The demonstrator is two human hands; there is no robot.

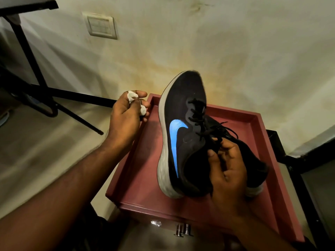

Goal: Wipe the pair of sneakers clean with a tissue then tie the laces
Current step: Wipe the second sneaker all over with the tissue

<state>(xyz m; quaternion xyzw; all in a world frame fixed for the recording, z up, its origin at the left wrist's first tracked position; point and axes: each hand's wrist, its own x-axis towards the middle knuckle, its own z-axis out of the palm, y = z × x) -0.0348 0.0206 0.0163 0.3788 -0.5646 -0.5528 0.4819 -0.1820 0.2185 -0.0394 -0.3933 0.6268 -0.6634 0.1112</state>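
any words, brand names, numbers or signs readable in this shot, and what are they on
No readable words or numbers anywhere.
Sneaker: only a blue swoosh-shaped logo on its side, no lettering with it.
Wall switch plate: no marking can be made out.
Tissue and red tray: no print shows.

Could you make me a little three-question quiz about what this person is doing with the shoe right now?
1. True or false: the tissue is pressed against the sneaker.
2. Which hand grips the sneaker at its collar? A) left hand B) right hand
3. Fill in: the second sneaker lies on the red ____, behind the right hand.

Key
1. False; the left hand holds it crumpled, apart from the shoe.
2. B
3. cabinet top
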